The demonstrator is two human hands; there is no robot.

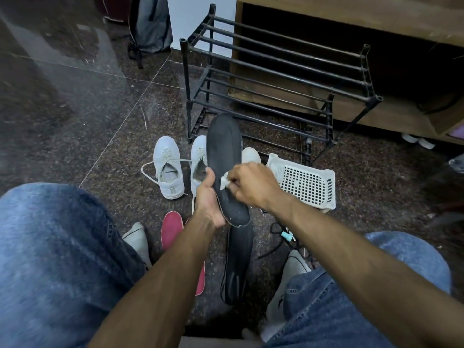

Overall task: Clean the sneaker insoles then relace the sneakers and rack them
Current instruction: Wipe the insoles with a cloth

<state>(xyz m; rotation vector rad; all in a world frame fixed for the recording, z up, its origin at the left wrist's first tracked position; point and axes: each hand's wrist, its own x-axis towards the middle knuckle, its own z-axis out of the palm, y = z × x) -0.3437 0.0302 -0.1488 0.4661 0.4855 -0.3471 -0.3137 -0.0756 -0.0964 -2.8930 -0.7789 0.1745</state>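
1. The left hand [209, 199] is gripping a long black foam insole [224, 156] by its heel end, the thumb curled over the left edge and the palm cupping the underside, so the insole is standing tilted with its toe end pointing up and away toward the rack.
2. The right hand [248, 184] is pinching a small crumpled white wipe [224, 182] between curled fingers and is pressing it against the top face of the held insole, near its lower half.
3. A second black insole [237, 262] is lying flat on the dark speckled stone floor [100, 121], just below the held one and between the person's knees in blue jeans.
4. A red insole [172, 228] is lying on the floor to the left of the second black one, partly hidden behind the left forearm.
5. A pair of white fabric sneakers is sitting on the floor beyond the hands: the left sneaker [168, 167] is trailing a loose white lace, and the right sneaker [199, 162] is partly hidden behind the held insole.
6. A white perforated plastic basket [306, 183] is resting on the floor just right of the right hand.
7. A black metal two-tier shoe rack [276, 79] is standing behind the sneakers, against a wooden cabinet [351, 18].
8. Black cords with a pale teal connector [286, 236] are lying on the floor near the right knee.
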